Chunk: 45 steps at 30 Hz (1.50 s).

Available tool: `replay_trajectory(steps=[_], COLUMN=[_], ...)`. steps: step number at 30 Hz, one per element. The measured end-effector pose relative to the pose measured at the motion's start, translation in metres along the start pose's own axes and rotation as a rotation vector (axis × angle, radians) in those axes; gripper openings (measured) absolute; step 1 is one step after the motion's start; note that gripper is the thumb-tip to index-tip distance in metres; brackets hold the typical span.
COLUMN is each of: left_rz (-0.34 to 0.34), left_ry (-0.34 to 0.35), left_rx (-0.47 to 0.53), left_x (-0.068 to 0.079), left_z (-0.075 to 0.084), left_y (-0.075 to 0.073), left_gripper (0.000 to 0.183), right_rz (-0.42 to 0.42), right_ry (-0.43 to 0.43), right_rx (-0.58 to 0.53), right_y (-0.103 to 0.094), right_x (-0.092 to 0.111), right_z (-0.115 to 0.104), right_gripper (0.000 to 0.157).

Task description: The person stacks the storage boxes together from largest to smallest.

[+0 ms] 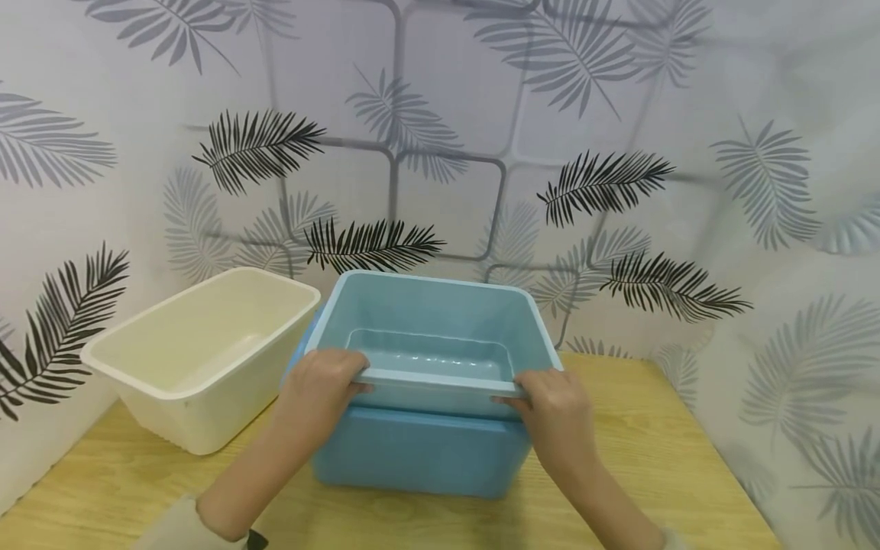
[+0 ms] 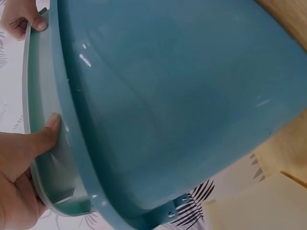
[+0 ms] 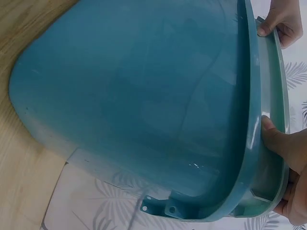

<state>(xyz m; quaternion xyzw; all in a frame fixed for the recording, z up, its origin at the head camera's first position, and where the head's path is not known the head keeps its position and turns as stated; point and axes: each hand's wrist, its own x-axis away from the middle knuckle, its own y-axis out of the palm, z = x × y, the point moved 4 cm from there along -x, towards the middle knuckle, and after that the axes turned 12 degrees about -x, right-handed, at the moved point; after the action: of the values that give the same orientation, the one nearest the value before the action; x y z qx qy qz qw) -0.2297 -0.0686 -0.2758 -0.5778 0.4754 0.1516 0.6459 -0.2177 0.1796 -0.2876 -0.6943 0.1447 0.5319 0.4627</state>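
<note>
A light blue-green plastic tub [image 1: 433, 309] sits partly inside a darker blue tub [image 1: 419, 454], its rim standing above the lower one's. My left hand [image 1: 326, 378] grips the front rim near the left corner, thumb below and fingers over the edge. At the right corner of that rim, my right hand [image 1: 557, 401] holds on the same way. From the left wrist view, the left thumb [image 2: 48, 134] presses the upper tub's outer wall, just above the blue tub's rim [image 2: 67, 120]. The right thumb [image 3: 271, 132] does likewise in the right wrist view. The upper tub's interior holds nothing visible.
A cream plastic tub [image 1: 199, 336] stands to the left, close beside the blue tubs. All rest on a wood-grain table [image 1: 639, 443]. Behind rises a wall covering [image 1: 454, 206] printed with leaves, and it continues along both sides.
</note>
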Motion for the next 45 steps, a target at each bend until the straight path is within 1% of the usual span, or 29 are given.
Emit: replay_trajectory(steps=[4,8,13,20,24,27,30,34,39,41,45], left_rz=[-0.006,-0.026,-0.048,-0.082,-0.099,-0.1,-0.099,-0.104,-0.131,-0.15,-0.179], left_ry=[0.001,-0.006,0.0,0.001,-0.002,-0.007,-0.007,-0.001,0.01,0.012,0.027], left_rx=[0.004,0.006,0.012,0.023,0.029,0.032,0.032,0.033,0.052,0.052,0.056], left_x=[0.004,0.007,0.011,0.015,0.017,0.017,0.017,0.017,0.016,0.015,0.014], left_z=[-0.001,-0.002,-0.002,-0.002,-0.001,-0.002,-0.003,-0.005,-0.009,-0.01,-0.012], left_y=[0.003,0.005,0.008,0.013,0.013,0.014,0.014,0.014,0.014,0.013,0.011], left_gripper=[0.028,0.027,0.026,0.026,0.024,0.024,0.024,0.024,0.023,0.022,0.022], right_rz=[-0.004,-0.011,-0.03,-0.095,-0.147,-0.168,-0.162,-0.133,-0.089,-0.074,-0.069], right_ry=[-0.002,-0.003,0.009,0.024,0.02,0.018,0.006,-0.023,-0.046,-0.053,-0.065], right_rx=[-0.003,-0.003,-0.008,-0.023,-0.054,-0.079,-0.084,-0.087,-0.091,-0.088,-0.093], right_y=[0.003,0.006,0.008,0.005,0.003,0.002,0.003,0.005,0.006,0.007,0.007], right_x=[0.004,0.006,0.009,0.008,0.005,0.005,0.005,0.005,0.005,0.004,0.005], right_z=[-0.001,-0.002,-0.002,-0.002,-0.001,0.001,0.001,-0.001,-0.003,-0.004,-0.005], right_gripper=[0.033,0.033,0.032,0.034,0.032,0.029,0.026,0.029,0.05,0.055,0.055])
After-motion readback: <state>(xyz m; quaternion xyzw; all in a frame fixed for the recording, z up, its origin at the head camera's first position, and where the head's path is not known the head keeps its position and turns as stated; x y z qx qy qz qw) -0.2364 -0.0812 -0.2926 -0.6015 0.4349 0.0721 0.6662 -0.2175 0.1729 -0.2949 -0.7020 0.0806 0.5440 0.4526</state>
